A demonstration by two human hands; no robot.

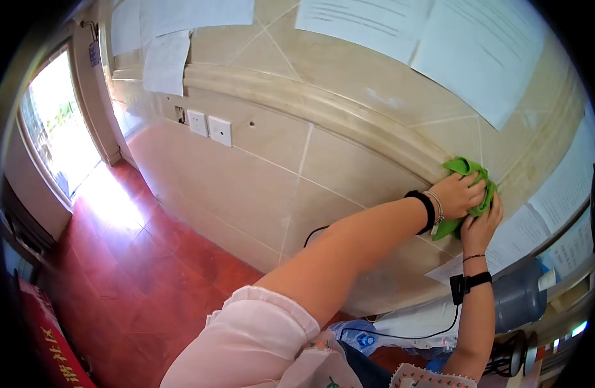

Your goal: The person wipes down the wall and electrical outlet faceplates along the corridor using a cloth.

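A bright green cloth (pixel 467 166) is bunched against the tiled wall, at the right end of a raised moulding (pixel 323 103). My left hand (pixel 456 194) reaches in from the left with its fingers closed over the cloth. It wears a black band and a beaded bracelet. Just below and touching it, my right hand (pixel 481 227) also grips the cloth, fingers curled at its edge. A black strapped device (pixel 462 288) with a cable sits on the right wrist. Parts of the cloth are hidden under both hands.
Printed sheets (pixel 481 58) are stuck to the wall above and right of the hands. White wall sockets (pixel 220 130) sit further left. At lower right stand a large water bottle (pixel 520 297) and a paper cup (pixel 547 279). A bright doorway (pixel 58 123) opens onto the red floor (pixel 136 278).
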